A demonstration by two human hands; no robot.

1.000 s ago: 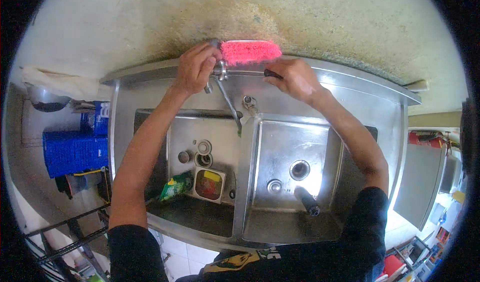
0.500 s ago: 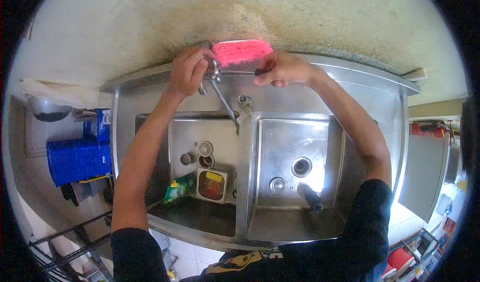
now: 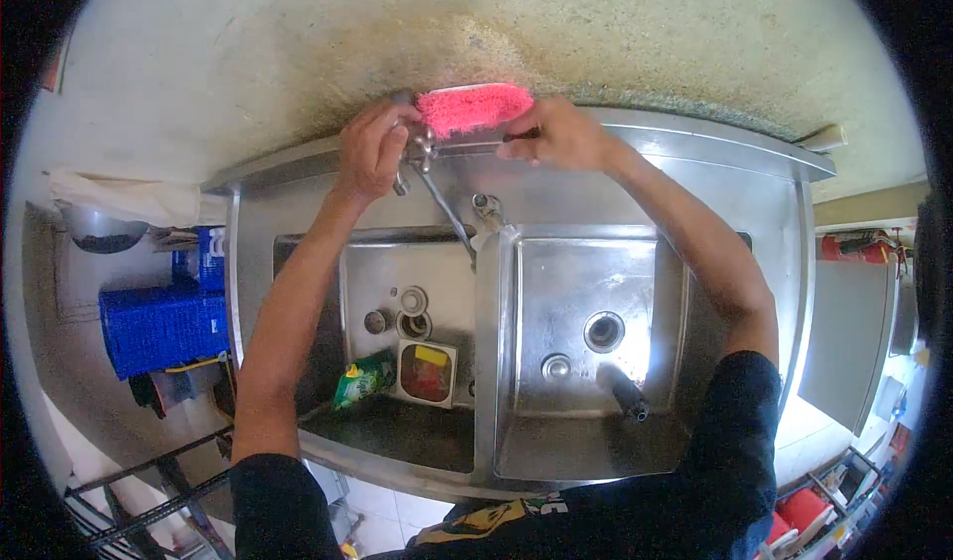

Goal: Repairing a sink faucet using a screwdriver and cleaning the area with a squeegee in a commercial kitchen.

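Note:
My left hand [image 3: 372,151] is curled at the upper end of the faucet [image 3: 424,149], its fingertips closed beside the metal body. The faucet's long spout slants down toward the divider between two sink basins. Just right of it, my right hand [image 3: 561,135] is closed on the dark handle of a thin tool [image 3: 516,143]. A slim shaft seems to run from this handle toward the faucet; its exact kind is unclear. Between my hands, against the wall, sits a brush with bright pink bristles [image 3: 472,108] and a pale back. My right fingers partly overlap its right end.
The left basin [image 3: 372,262] holds a strainer, a green packet [image 3: 364,379] and a square container [image 3: 427,372] with a yellow sponge. In the right basin [image 3: 586,262] lie a drain plug [image 3: 556,367] and a dark cylinder [image 3: 625,393]. Blue crates [image 3: 164,327] stand at left.
The whole view has shifted slightly. My right hand has moved a little left and up, its fingers turning about the tool's handle. My left hand stays at the faucet.

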